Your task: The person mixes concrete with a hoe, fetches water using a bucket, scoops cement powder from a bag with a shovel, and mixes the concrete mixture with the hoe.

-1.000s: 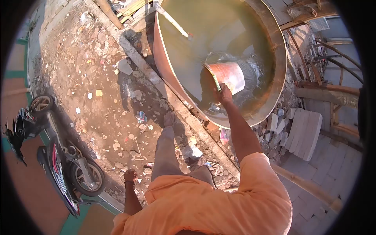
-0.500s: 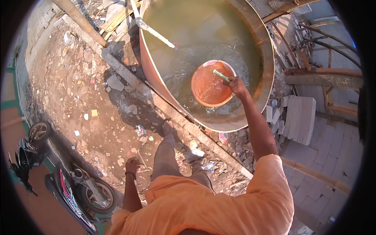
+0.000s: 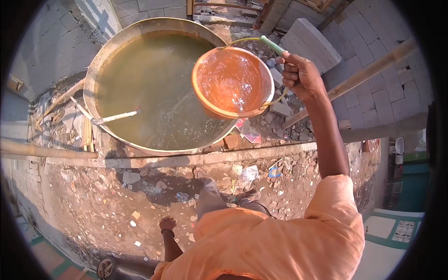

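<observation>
An orange bucket (image 3: 205,100) full of rippling water hangs above the right rim of a large round tank (image 3: 100,60). The tank holds murky greenish water. My right hand (image 3: 301,77) is closed around the bucket's wire handle, beside its green grip (image 3: 273,45). The bucket tilts slightly, and its base overlaps the tank's edge in view. Low at my left side hangs my left hand (image 3: 168,224), fingers curled in, with nothing visible in it and a dark band at the wrist.
A white pipe (image 3: 119,115) reaches over the tank's left rim. A low concrete ledge (image 3: 182,160) runs along its near side, with rubble-strewn ground (image 3: 112,205) below. Pale blocks (image 3: 308,44) and a wooden pole (image 3: 359,77) stand at right. A motorbike wheel (image 3: 106,267) shows at lower left.
My right hand has raised the bucket from the tank's water and moved it right, over the rim. The view has turned to the right. My left hand still hangs low.
</observation>
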The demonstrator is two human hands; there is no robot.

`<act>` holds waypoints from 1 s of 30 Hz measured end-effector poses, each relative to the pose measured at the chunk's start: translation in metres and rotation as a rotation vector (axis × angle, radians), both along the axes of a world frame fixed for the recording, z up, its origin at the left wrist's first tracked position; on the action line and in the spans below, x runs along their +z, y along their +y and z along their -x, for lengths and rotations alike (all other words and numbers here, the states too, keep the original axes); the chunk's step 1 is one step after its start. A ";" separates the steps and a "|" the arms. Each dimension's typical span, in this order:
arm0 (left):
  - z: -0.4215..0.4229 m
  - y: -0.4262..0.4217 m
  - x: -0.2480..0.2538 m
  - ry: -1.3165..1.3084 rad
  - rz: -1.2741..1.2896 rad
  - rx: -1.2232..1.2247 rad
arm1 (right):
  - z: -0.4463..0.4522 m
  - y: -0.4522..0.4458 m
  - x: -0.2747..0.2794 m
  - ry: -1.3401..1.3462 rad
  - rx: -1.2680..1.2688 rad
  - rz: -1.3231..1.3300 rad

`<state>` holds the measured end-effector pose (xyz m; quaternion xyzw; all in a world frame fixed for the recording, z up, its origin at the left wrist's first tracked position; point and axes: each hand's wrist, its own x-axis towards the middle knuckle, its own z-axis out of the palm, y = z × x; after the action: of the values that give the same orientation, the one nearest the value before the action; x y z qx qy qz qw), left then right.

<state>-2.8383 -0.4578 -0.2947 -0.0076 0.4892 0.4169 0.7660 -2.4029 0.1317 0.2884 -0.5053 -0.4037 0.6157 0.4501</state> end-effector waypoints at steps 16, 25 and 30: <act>-0.163 0.203 0.148 0.734 0.028 -0.370 | -0.336 -0.364 -0.142 0.499 -0.982 -0.042; -0.390 0.214 0.130 0.775 0.239 -0.786 | -0.519 -0.614 -0.372 0.478 -1.918 0.438; -0.500 0.289 0.099 0.885 0.258 -0.840 | -0.571 -0.725 -0.430 0.481 -2.271 0.569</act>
<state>-2.3381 -0.1686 -0.1953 0.2664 0.7680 -0.0188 0.5821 -1.8324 -0.5933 -0.1418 -0.5266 0.5190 0.0122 0.6732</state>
